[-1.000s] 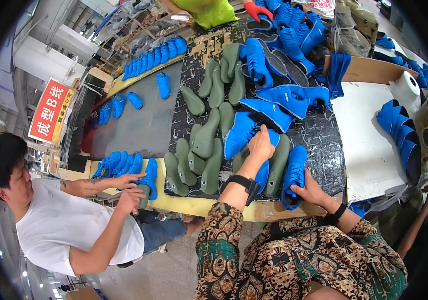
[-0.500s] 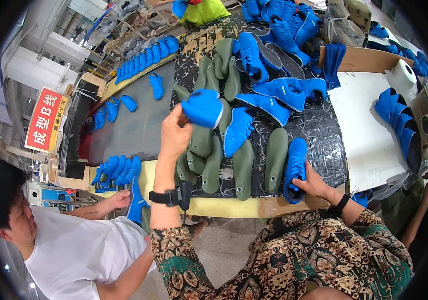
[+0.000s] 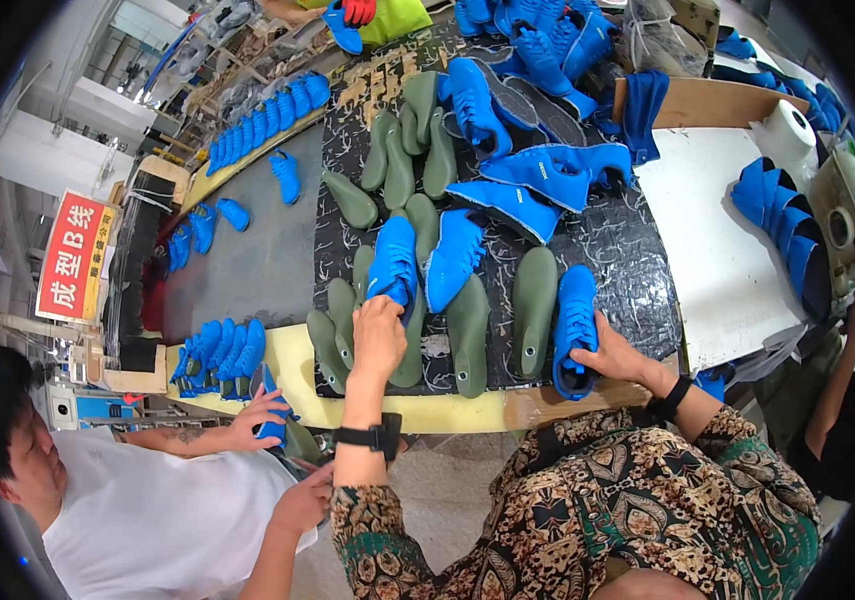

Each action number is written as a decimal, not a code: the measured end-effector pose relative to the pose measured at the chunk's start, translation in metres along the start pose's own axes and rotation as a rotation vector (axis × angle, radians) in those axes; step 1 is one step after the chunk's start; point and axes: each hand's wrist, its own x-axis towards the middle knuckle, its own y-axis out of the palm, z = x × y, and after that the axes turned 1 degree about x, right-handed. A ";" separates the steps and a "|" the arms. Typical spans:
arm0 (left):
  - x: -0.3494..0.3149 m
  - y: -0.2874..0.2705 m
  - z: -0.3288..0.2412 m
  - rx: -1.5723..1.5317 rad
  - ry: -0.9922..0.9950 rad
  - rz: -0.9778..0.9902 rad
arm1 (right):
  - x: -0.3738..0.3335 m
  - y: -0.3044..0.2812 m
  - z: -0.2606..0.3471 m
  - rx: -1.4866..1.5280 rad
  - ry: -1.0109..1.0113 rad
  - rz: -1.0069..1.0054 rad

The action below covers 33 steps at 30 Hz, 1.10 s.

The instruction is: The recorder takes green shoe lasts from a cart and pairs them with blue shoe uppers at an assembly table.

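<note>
My left hand is closed on the heel end of a blue shoe upper, its toe pointing away from me above green shoe lasts. Another blue shoe upper, laced, stands near the table's front edge. My right hand grips it at the collar, thumb at the opening and the other fingers partly hidden. Left of it lies a green shoe last, with one more green last further left. A loose blue upper rests between my hands, beside the one in my left hand.
Blue uppers are heaped at the back of the dark table. A white board adjoins on the right. At the left, a person in a white shirt handles a blue upper; a grey belt carries several more.
My left hand has lowered the blue upper toward the lasts, turning its toe away from me. My right hand stays on its upper. The whole view has shifted slightly.
</note>
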 end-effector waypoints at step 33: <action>0.080 0.054 0.026 -0.247 -0.045 0.129 | 0.012 0.003 0.005 0.069 -0.043 0.012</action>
